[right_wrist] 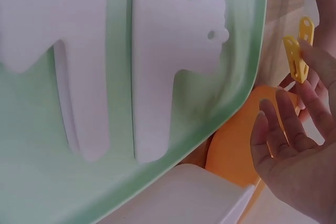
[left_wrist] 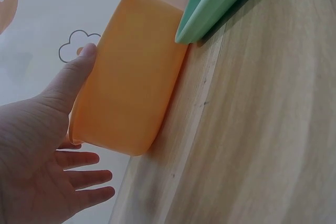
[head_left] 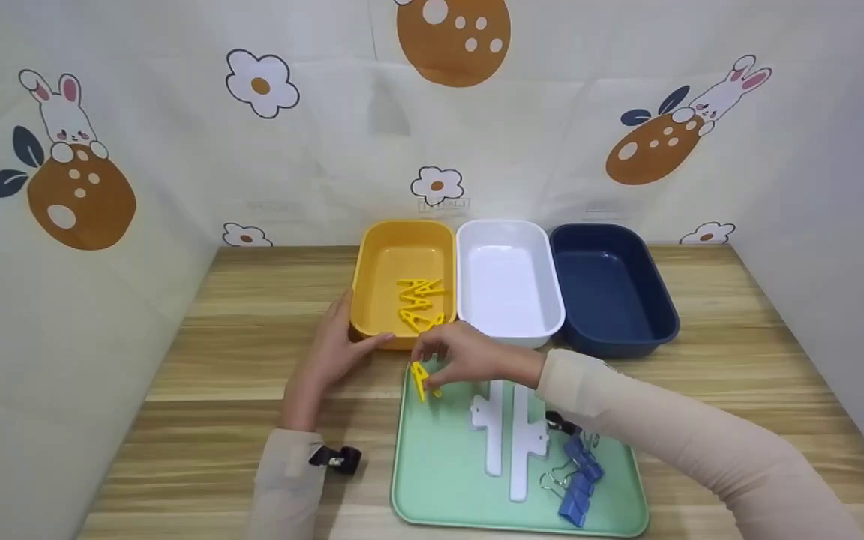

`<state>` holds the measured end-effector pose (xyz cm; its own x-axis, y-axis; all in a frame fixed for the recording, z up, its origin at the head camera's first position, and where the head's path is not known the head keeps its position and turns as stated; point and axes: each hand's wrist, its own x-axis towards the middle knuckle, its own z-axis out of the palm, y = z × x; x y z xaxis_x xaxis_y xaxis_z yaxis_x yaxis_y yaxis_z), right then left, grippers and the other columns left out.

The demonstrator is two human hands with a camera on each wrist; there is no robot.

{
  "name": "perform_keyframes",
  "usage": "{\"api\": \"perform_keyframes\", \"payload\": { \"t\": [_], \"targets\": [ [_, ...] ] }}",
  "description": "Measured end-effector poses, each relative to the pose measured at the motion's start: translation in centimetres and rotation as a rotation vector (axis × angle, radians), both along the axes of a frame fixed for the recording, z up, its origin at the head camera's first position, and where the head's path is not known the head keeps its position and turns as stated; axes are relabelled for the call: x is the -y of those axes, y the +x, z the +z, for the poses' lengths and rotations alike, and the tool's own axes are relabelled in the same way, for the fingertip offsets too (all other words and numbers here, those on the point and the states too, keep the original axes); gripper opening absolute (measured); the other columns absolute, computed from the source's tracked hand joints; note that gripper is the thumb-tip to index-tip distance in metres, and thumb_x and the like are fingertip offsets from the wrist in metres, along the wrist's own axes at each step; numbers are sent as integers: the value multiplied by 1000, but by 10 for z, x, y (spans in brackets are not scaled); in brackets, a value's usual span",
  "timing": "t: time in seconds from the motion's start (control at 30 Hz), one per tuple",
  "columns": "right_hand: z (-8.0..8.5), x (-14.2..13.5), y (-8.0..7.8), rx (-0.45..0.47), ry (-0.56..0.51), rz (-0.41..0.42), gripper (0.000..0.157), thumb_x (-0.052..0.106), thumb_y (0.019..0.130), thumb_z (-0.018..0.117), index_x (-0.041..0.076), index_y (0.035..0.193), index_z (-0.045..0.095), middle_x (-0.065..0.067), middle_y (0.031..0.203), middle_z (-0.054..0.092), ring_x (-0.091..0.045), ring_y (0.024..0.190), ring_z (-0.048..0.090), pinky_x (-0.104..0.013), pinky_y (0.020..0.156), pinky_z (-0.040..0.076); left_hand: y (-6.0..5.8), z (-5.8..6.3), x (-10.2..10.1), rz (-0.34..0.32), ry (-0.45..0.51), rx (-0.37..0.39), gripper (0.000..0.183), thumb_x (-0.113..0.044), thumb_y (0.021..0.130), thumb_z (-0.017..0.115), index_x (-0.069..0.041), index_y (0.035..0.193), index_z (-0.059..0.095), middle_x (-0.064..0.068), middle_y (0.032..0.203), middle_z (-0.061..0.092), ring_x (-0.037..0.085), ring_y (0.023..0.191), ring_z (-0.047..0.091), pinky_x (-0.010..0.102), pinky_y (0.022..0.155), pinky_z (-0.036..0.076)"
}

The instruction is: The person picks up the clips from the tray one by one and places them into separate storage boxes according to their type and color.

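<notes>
My right hand (head_left: pixel 469 354) pinches a yellow clothespin (head_left: pixel 419 381) between thumb and fingertips, above the far left corner of the green tray (head_left: pixel 432 495). In the right wrist view the clothespin (right_wrist: pixel 295 61) stands clear of the tray, its two legs apart. My left hand (head_left: pixel 333 349) lies at the near left corner of the yellow bin (head_left: pixel 383 262). The left wrist view shows its thumb against the bin's rim and several fingers stretched out beside the bin (left_wrist: pixel 131 77). Several yellow clothespins (head_left: pixel 415 303) lie inside that bin.
A white bin (head_left: pixel 507 277) and a navy bin (head_left: pixel 604 285) stand in line right of the yellow one. Two white animal-shaped clips (head_left: pixel 493 442) and blue binder clips (head_left: pixel 576 496) lie on the tray. A patterned sheet (head_left: pixel 327 150) rises behind the wooden table (head_left: pixel 199 420).
</notes>
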<state>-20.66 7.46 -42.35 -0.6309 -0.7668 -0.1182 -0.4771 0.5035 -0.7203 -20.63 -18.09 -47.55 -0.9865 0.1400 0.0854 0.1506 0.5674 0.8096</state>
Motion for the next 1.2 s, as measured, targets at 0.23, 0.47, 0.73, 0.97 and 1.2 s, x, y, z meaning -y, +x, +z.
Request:
{"api": "perform_keyframes", "payload": {
  "t": [0.23, 0.47, 0.73, 0.97, 1.2],
  "targets": [
    [6, 1, -7, -48, -75, -60, 31, 16, 89, 87, 4, 114, 74, -12, 107, 75, -31, 97, 68, -29, 86, 59, -1, -1, 1, -7, 0, -3, 100, -34, 93, 84, -11, 169, 23, 18, 166, 37, 35, 148, 41, 53, 127, 30],
    [14, 1, -19, -85, -95, -143, 32, 18, 89, 86, 4, 114, 74, -13, 108, 75, -29, 98, 68, -27, 85, 58, -2, -2, 2, -11, -7, -23, 99, -34, 92, 85, -9, 168, 25, 20, 163, 40, 36, 145, 44, 54, 126, 33],
    [25, 4, -37, -104, -110, -222, 34, 17, 89, 85, 1, 117, 73, -17, 114, 73, -32, 104, 66, -38, 93, 58, -2, -1, 2, -7, -6, -10, 99, -33, 93, 84, -9, 168, 24, 20, 165, 38, 36, 147, 41, 54, 127, 31],
    [28, 8, -51, -130, -114, -285, 35, 17, 89, 86, 0, 117, 73, -17, 116, 74, -32, 104, 67, -38, 91, 59, -2, -1, 2, -9, -2, -13, 99, -33, 93, 84, -7, 167, 25, 21, 164, 39, 37, 146, 42, 54, 126, 32],
    [30, 9, -62, -132, -102, -341, 35, 18, 90, 85, 1, 118, 73, -20, 115, 73, -32, 97, 67, -33, 84, 59, -2, -1, 2, -15, -9, -21, 100, -33, 93, 84, -6, 167, 24, 20, 165, 37, 37, 149, 40, 55, 127, 30]
  ]
}}
